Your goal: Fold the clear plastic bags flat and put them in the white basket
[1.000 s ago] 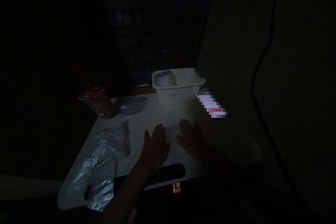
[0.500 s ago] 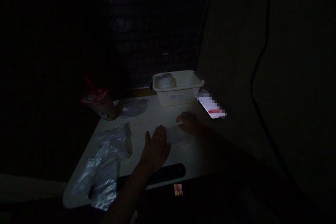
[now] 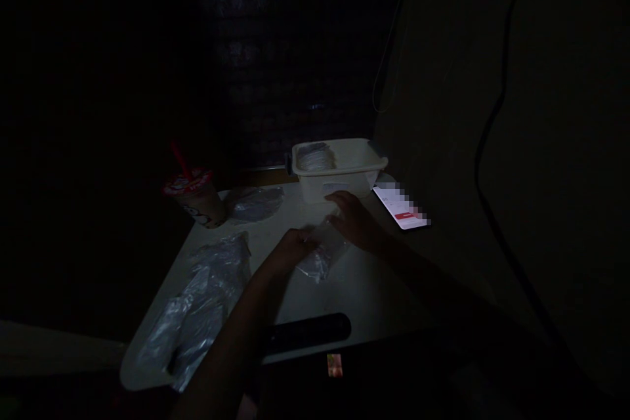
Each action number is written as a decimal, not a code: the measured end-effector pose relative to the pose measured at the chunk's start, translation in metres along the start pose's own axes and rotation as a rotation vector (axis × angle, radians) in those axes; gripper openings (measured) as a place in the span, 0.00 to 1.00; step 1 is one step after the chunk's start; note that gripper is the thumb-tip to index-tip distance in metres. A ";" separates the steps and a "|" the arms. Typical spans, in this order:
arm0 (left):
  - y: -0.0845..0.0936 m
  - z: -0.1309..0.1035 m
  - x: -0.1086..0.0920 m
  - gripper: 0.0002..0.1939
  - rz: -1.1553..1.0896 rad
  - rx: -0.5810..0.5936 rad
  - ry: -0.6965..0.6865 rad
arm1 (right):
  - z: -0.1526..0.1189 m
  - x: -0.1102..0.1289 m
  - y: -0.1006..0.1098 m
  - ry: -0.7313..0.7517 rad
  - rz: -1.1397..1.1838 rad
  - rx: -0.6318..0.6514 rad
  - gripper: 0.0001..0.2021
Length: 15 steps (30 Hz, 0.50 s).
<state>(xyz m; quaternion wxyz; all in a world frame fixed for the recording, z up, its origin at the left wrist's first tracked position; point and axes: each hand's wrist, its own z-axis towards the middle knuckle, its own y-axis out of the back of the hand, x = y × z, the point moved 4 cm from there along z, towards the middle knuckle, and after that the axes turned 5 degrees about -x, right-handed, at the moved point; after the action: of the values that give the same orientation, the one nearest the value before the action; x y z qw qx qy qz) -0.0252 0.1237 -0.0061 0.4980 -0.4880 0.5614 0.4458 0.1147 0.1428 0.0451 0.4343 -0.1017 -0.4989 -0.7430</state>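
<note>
A clear plastic bag is lifted and crumpled above the middle of the white table. My left hand is closed on its left side. My right hand is at the bag's upper right, thumb and fingers apart, with the fingertips in front of the white bin. Folded clear plastic stands in the left part of that bin. More clear plastic bags lie spread along the table's left side, and a flat one rests behind them.
A lidded cup with a red straw stands at the back left edge. A lit phone lies right of the bin. The black handle slot is at the near edge. A dark cable hangs at the right.
My left hand has gone from lying flat with fingers spread to closed on the bag. The bag has risen off the table and crumpled. My right hand has moved slightly up toward the bin.
</note>
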 end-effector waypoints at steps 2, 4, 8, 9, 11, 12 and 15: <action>-0.002 0.004 0.005 0.10 -0.077 -0.061 -0.011 | -0.008 -0.023 -0.005 -0.403 0.296 -0.052 0.15; -0.005 0.006 0.011 0.13 -0.151 -0.111 -0.025 | -0.019 -0.038 -0.019 -0.693 0.547 0.065 0.11; -0.008 0.009 0.018 0.16 -0.236 -0.122 -0.037 | -0.030 -0.038 -0.044 -0.748 0.875 0.259 0.10; -0.008 0.009 0.018 0.15 -0.247 -0.115 -0.038 | -0.030 -0.038 -0.047 -0.729 0.892 0.251 0.10; -0.008 0.008 0.017 0.14 -0.265 -0.102 -0.037 | -0.029 -0.039 -0.051 -0.680 0.846 0.213 0.10; -0.007 0.008 0.017 0.14 -0.273 -0.096 -0.036 | -0.028 -0.040 -0.051 -0.651 0.826 0.203 0.11; -0.007 0.007 0.015 0.13 -0.291 -0.080 -0.026 | -0.027 -0.043 -0.049 -0.556 0.782 0.216 0.11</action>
<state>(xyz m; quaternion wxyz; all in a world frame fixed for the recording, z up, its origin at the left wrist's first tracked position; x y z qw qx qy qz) -0.0182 0.1283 -0.0218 0.5449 -0.5776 0.4601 0.3972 0.1117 0.1495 -0.0250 0.5390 -0.4303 -0.5947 -0.4130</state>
